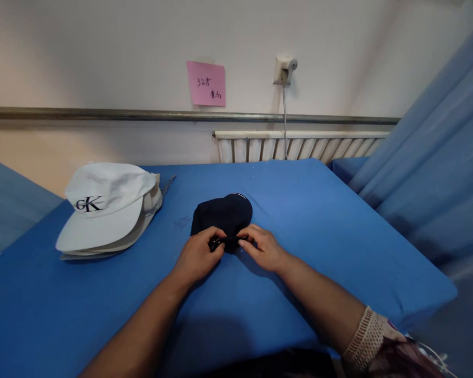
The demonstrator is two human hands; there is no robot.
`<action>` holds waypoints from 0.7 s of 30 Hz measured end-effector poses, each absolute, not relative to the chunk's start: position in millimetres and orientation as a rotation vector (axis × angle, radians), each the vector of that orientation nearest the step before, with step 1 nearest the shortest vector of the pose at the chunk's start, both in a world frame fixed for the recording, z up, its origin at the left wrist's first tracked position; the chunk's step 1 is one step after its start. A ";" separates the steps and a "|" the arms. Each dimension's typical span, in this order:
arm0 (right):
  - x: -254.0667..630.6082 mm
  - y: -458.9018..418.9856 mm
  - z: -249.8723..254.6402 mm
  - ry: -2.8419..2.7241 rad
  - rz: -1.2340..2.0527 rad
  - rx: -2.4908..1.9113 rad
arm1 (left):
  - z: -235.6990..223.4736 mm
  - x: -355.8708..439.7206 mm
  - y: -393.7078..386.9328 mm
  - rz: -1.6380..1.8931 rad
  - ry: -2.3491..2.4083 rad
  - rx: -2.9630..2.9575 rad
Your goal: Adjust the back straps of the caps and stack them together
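Head cam, L hand point(199, 254) + R hand point(263, 248), each grip pinching dark cap's strap point(229, 239), blue tabletop point(299, 210) below

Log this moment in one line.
left hand: pinching dark cap, near edge | right hand: pinching same edge | white cap: stacked, at left

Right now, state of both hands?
Left hand: closed, its grip pinching one end of the dark cap's strap.
Right hand: closed, its grip pinching the strap's other end.
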State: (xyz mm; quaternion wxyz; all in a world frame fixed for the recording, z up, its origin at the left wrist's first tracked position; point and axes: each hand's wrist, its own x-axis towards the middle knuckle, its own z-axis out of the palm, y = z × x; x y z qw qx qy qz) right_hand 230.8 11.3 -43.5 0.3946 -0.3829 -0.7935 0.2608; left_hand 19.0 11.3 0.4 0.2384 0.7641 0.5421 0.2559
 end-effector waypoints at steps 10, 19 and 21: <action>228.7 12.5 -41.4 -2.150 0.340 -1.346 | 3.9 21.3 7.3 0.811 1.341 2.248; 227.7 11.1 -44.7 -2.028 0.170 -1.503 | 7.5 23.7 0.1 0.885 1.256 2.350; 227.4 10.1 -44.9 -2.025 0.161 -1.486 | 7.5 25.1 0.1 0.835 1.274 2.334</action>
